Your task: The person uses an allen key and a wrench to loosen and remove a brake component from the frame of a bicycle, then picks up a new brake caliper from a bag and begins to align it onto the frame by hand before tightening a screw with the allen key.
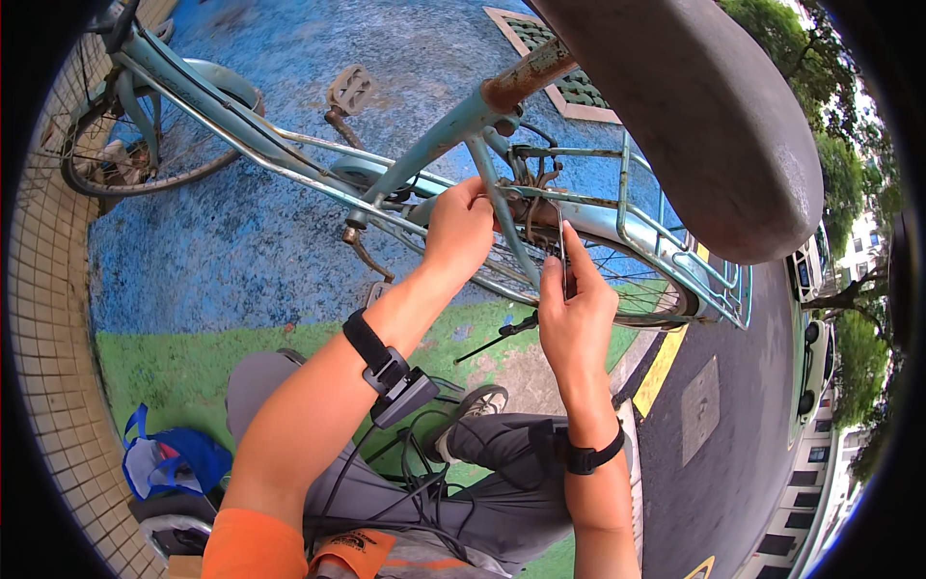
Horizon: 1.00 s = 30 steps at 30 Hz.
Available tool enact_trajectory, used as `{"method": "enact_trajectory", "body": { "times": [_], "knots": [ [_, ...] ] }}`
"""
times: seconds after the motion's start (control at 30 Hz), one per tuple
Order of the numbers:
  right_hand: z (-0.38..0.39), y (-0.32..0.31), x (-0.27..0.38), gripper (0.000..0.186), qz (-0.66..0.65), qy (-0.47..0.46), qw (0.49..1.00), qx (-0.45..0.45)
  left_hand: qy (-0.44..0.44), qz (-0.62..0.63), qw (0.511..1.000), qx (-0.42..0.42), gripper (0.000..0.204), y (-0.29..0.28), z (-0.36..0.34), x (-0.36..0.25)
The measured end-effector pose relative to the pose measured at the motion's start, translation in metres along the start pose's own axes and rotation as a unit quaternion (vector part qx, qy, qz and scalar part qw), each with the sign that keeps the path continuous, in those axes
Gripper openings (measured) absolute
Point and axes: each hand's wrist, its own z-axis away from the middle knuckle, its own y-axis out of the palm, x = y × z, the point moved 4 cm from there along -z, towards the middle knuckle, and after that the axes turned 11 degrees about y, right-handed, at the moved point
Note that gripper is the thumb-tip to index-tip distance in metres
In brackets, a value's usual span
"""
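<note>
A worn light-blue bicycle [439, 145] stretches across the view above my hands. My left hand [458, 232] is closed by the seat stay [503, 212], close to the rusty rear brake [536, 188]. Its fingertips are partly hidden there, so I cannot make out what they grip. Between the thumb and index finger of my right hand [579, 299], a slim metal tool [562, 246] points up at the brake area over the rear wheel. Its exact kind is too small to tell.
The dark saddle [704, 116] overhangs at upper right, beside the rear rack [666, 232]. A pedal [352, 89] sticks out on the far side. Black cables [424, 473] lie over my legs. A blue bag [174, 458] sits by the tiled wall [58, 405] at left.
</note>
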Motion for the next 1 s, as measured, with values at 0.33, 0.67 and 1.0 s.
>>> {"method": "enact_trajectory", "body": {
  "times": [0.33,0.67,1.0],
  "knots": [
    [-0.004,0.003,-0.007,0.029,-0.081,-0.005,0.995,-0.049,0.032,-0.024,0.999,0.016,0.019,-0.001,0.005,-0.006],
    [-0.008,0.007,-0.021,0.028,-0.196,-0.007,0.980,-0.043,0.043,0.008,0.999,0.013,0.018,0.006,0.008,-0.017],
    [-0.006,0.014,-0.018,0.029,-0.516,0.315,0.726,0.328,0.045,-0.017,0.999,-0.005,0.021,0.005,0.008,-0.018]
  ]
}}
